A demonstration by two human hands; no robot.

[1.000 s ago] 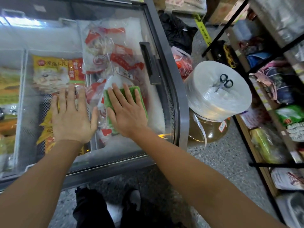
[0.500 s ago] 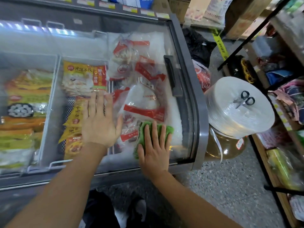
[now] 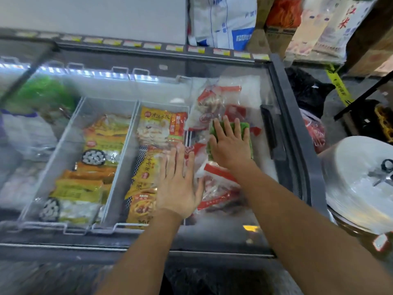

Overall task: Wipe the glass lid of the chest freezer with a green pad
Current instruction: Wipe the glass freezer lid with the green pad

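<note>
The chest freezer's glass lid [image 3: 244, 211] slopes across the middle of the head view, with frozen food packets showing through it. My right hand [image 3: 230, 145] lies flat with spread fingers on a green pad [image 3: 244, 127], pressing it onto the right part of the glass, just left of the black lid handle [image 3: 271, 133]. My left hand [image 3: 179, 184] rests flat and open on the glass, a little nearer to me and to the left of the pad. Most of the pad is hidden under my right hand.
The freezer's grey frame [image 3: 297, 145] runs down the right side. Beyond it stands a large white roll [image 3: 357, 188] with scissors [image 3: 385, 171] on top. Black and red bags [image 3: 308, 92] lie on the floor behind. Sacks and boxes [image 3: 225, 20] are stacked at the back.
My right hand has slid the green pad away from me, from the near edge of the glass up toward the middle. My left hand has stayed flat on the glass. The camera has tilted up.
</note>
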